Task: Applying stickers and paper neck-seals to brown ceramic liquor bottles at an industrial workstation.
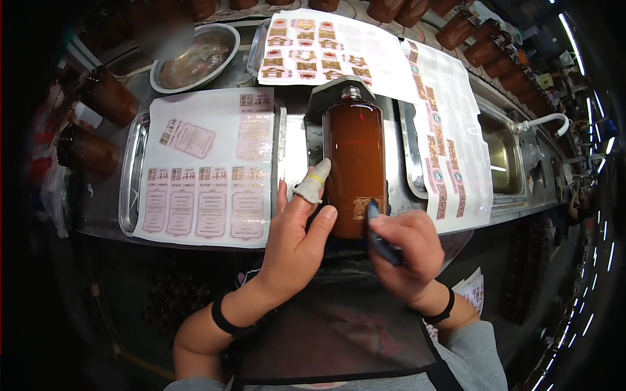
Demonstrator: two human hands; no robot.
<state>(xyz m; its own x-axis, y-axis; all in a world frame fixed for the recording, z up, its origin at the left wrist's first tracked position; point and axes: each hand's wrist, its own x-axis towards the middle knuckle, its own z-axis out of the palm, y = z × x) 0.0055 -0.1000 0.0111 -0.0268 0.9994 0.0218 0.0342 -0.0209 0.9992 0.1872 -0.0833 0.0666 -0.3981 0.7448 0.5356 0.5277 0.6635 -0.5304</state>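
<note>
- At the bottom of the frame, grey sleeves and a dark mesh apron filled the lower centre; the apron hid whatever lay beneath it.
- The left hand point(293, 244), a black band on its wrist, rose from the lower left. Its forefinger wore a pale fingertip cover with a yellow ring and pressed the left side of the brown bottle point(354, 166); the thumb touched the bottle's lower left edge. The hand lay spread against the bottle rather than closed around it.
- The right hand point(405, 251), also banded at the wrist, was clenched on a dark blue tool point(380, 236) whose tip met the small gold label point(368, 207) near the bottle's base. The tool's lower part was hidden in the fist, so its kind was hard to make out.
- The bottle lay flat in the centre of the frame, cap pointing away, in a grey metal holder point(326, 98) on the steel table point(104, 208).
- Left of it, a metal tray point(130, 176) carried a white sheet of gold labels point(208, 169).
- Right of it, a long label sheet point(450, 150) draped over the table edge, beside a sink point(505, 156).
- Farther back, another label sheet point(319, 49) lay at upper centre and a round metal bowl point(195, 58) at upper left, partly blurred.
- More brown bottles point(495, 49) lined the upper right, cut off by the frame edge; the dark corners showed nothing clearly.
</note>
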